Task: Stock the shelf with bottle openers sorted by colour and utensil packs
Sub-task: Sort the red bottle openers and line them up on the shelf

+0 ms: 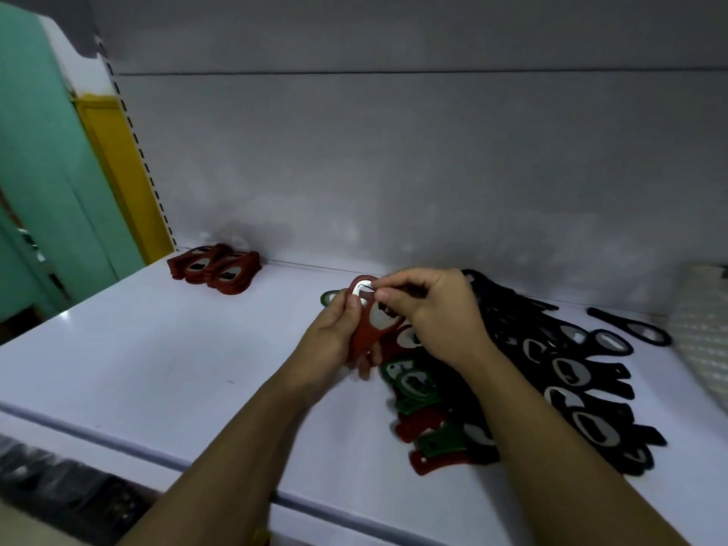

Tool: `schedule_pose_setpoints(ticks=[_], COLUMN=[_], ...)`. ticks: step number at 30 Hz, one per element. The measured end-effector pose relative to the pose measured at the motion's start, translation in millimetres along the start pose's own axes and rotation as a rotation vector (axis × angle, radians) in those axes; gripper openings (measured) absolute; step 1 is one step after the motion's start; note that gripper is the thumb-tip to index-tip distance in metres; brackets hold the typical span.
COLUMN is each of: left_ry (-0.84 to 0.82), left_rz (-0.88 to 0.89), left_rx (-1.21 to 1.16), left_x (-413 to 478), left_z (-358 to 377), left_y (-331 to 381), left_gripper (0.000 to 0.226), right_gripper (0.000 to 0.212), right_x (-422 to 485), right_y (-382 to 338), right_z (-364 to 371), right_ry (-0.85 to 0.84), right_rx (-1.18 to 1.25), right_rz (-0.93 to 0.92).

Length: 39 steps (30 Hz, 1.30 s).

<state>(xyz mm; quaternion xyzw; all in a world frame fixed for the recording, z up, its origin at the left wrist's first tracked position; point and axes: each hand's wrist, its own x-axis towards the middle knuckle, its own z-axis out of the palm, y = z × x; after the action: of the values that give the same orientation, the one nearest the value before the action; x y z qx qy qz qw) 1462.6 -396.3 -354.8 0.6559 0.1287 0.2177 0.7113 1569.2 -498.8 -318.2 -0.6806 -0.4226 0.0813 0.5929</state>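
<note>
Forearms (pixel 236 447), 2, over white shelf (pixel 157 368). Left hand (pixel 335 336) grips 1 red bottle opener (pixel 366 333) by its handle, upright; right hand (pixel 437 313) pinches its metal head. Red stack (pixel 214 267): back left. Red-and-green pile (pixel 417 392): under right wrist. Black openers (pixel 571 372): fanned just right of the pile.

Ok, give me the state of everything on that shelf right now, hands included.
Held red opener: off the shelf, in both hands.
Left hand: grips its handle.
Right hand: pinches its top end.
Red stack: sorted, back left.
Red and green pile: unsorted, lying flat.
Black pile: fanned out, at right.
Lone black opener: lying apart, far right.
</note>
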Motion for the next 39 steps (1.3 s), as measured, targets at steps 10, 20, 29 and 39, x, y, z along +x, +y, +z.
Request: schedule_pose_setpoints(ticks=[10,20,29,39], left_ry=[-0.033,0.048,0.307,0.314], left_rz=[-0.098,-0.08,-0.042,-0.005], left_rx=[-0.131,-0.261,-0.046,0.24], left_x=[0.8,3.1,5.5,5.3], left_z=[-1.1,-3.0,-1.4,-0.5], left_y=[5.2,5.4,-1.5,-9.2], left_gripper=[0.058,0.046,0.035,0.037], right_gripper=[0.033,0.121,0.045,0.056], right_x=[0.0,-5.4,1.3,0.9], right_y=[11.9,6.5,10.9,9.9], right_z=[21.6,11.4,-6.0,-5.3], right_ry=[0.177,-0.378,-0.109,-0.378], right_rx=[-0.352,-0.613,-0.937,-0.987], right_rz=[-0.226,-0.062,-0.092,0.116])
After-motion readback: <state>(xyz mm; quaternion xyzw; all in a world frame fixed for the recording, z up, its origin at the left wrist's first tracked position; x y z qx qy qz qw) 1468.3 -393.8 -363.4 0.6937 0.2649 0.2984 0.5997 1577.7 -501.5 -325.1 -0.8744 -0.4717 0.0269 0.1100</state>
